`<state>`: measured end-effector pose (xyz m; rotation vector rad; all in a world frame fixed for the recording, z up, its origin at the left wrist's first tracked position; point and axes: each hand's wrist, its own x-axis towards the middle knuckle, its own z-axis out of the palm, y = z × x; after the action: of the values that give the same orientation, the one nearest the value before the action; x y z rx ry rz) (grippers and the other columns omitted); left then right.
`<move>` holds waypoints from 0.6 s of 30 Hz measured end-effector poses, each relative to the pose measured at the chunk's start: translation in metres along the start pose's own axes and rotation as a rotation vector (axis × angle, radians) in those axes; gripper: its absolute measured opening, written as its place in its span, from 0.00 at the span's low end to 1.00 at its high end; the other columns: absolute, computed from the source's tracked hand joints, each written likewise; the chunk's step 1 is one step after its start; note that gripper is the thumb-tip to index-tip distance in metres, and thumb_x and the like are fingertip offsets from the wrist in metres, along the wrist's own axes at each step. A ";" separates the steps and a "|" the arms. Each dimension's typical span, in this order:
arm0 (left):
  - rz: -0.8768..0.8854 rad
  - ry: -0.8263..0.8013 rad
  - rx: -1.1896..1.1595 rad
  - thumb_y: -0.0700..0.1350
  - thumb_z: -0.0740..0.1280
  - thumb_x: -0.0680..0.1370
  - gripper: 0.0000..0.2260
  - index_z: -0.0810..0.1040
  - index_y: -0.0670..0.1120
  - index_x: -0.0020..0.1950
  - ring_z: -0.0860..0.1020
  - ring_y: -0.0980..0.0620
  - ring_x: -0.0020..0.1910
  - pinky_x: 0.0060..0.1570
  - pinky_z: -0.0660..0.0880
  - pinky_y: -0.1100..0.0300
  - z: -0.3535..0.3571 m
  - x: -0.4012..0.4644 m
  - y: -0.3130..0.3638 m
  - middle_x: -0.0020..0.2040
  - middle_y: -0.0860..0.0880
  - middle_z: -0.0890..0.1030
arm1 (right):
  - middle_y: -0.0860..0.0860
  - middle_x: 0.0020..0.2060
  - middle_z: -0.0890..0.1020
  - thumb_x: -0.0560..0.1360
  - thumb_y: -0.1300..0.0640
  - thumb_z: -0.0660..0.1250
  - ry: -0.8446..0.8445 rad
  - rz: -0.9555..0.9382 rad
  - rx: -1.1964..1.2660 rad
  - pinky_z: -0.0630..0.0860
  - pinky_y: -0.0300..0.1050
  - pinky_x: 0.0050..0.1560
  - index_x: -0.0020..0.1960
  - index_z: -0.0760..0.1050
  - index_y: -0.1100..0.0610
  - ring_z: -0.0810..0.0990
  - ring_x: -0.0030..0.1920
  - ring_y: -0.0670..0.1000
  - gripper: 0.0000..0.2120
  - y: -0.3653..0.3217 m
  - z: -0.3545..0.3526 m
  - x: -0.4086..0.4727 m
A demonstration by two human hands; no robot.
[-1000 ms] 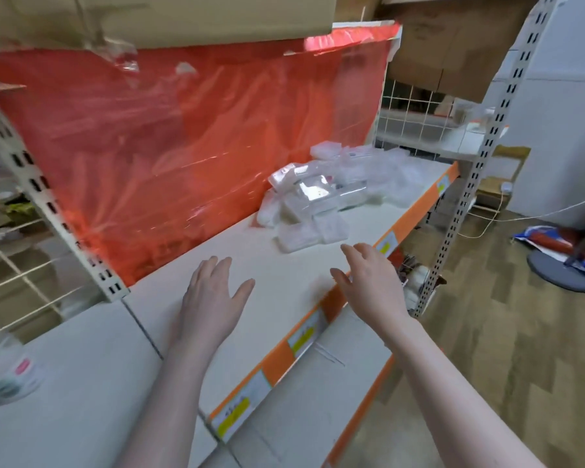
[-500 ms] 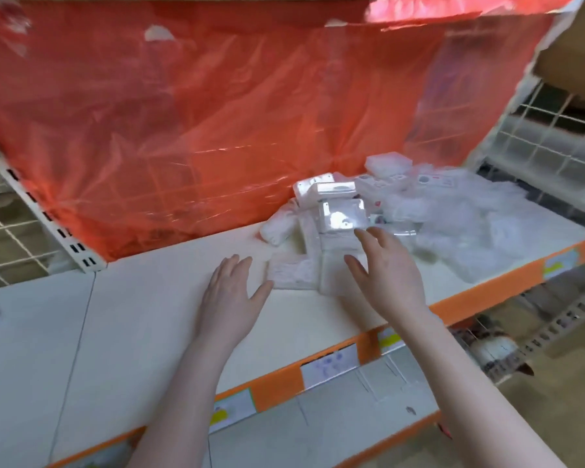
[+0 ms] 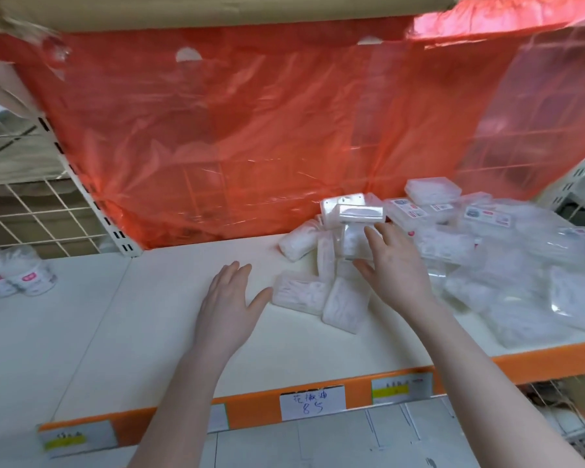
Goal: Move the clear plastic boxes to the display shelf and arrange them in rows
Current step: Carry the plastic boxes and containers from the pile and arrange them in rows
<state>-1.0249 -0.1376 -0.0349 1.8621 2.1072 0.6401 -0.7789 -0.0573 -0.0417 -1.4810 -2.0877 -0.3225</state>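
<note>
Both hands are out over the display shelf (image 3: 169, 332). My left hand (image 3: 228, 307) lies flat with fingers straight and spread, holding nothing, its thumb tip just beside a flat clear plastic box (image 3: 298, 295). My right hand (image 3: 397, 268) reaches into the heap with fingers extended and thumb apart on either side of an upright clear box (image 3: 353, 243); I cannot tell whether it has closed on that box or only touches it.

The clear plastic boxes (image 3: 433, 194) sit in a loose jumble on the right half of the shelf, some flat, some tipped on edge, one lying across the top of the upright ones. Just right of them a heap of clear plastic bags (image 3: 527, 298) spreads to the front edge and crowds the boxes from that side. A red plastic sheet (image 3: 250, 130) hangs behind as a backdrop, close against the rearmost boxes. White round tubs (image 3: 27, 276) stand on the neighbouring bay at far left, well apart from the pile, with wire mesh (image 3: 41, 211) behind them. Paper price tags (image 3: 313, 401) sit in the orange front rail (image 3: 537, 361).

Contents of the boxes are blurred white shapes I cannot identify, and the bags merge so I cannot count them. The box labels are too small to read
</note>
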 end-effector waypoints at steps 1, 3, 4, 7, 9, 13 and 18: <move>-0.007 -0.001 0.001 0.56 0.59 0.79 0.27 0.60 0.47 0.75 0.53 0.52 0.75 0.72 0.52 0.58 0.000 0.001 -0.001 0.77 0.49 0.57 | 0.63 0.44 0.79 0.63 0.59 0.78 -0.013 -0.002 0.003 0.76 0.55 0.43 0.48 0.76 0.67 0.78 0.45 0.65 0.19 0.003 0.002 0.002; -0.012 -0.013 0.006 0.57 0.59 0.79 0.27 0.60 0.47 0.75 0.53 0.52 0.76 0.72 0.52 0.57 0.001 0.002 -0.003 0.77 0.49 0.57 | 0.62 0.44 0.79 0.65 0.57 0.77 -0.041 -0.016 0.015 0.75 0.55 0.43 0.48 0.76 0.67 0.78 0.45 0.65 0.18 0.011 0.005 0.004; -0.013 -0.018 0.008 0.57 0.59 0.79 0.27 0.60 0.47 0.75 0.53 0.52 0.76 0.72 0.52 0.57 0.002 0.002 -0.003 0.77 0.49 0.57 | 0.62 0.45 0.79 0.66 0.56 0.76 -0.048 -0.027 0.023 0.75 0.55 0.43 0.47 0.76 0.66 0.78 0.45 0.64 0.17 0.014 0.005 0.004; -0.024 -0.026 0.014 0.57 0.58 0.79 0.27 0.60 0.47 0.75 0.53 0.52 0.75 0.72 0.52 0.57 0.004 0.005 -0.005 0.77 0.49 0.57 | 0.63 0.47 0.80 0.66 0.54 0.77 -0.055 -0.045 0.044 0.76 0.57 0.45 0.45 0.78 0.66 0.78 0.47 0.66 0.17 0.019 0.007 0.001; -0.025 -0.030 0.016 0.57 0.58 0.80 0.27 0.60 0.48 0.76 0.53 0.52 0.75 0.72 0.52 0.58 0.006 0.006 -0.004 0.77 0.50 0.57 | 0.63 0.48 0.80 0.65 0.54 0.78 -0.073 -0.034 0.055 0.77 0.56 0.44 0.46 0.80 0.64 0.80 0.47 0.65 0.16 0.017 0.007 -0.005; -0.009 -0.048 0.008 0.56 0.58 0.80 0.27 0.60 0.48 0.75 0.54 0.52 0.75 0.72 0.52 0.58 0.012 0.008 -0.001 0.77 0.50 0.57 | 0.61 0.46 0.82 0.63 0.59 0.79 -0.046 -0.060 0.093 0.78 0.52 0.41 0.44 0.82 0.61 0.82 0.44 0.62 0.13 0.010 0.007 -0.019; 0.037 -0.059 -0.009 0.56 0.59 0.80 0.26 0.62 0.48 0.75 0.54 0.53 0.75 0.72 0.53 0.58 0.018 0.009 0.000 0.76 0.51 0.59 | 0.55 0.36 0.82 0.68 0.56 0.69 -0.036 -0.089 0.116 0.75 0.48 0.38 0.44 0.81 0.61 0.79 0.37 0.59 0.10 0.003 0.001 -0.031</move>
<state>-1.0178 -0.1262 -0.0494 1.8954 2.0340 0.5944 -0.7696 -0.0800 -0.0603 -1.3381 -2.1664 -0.2060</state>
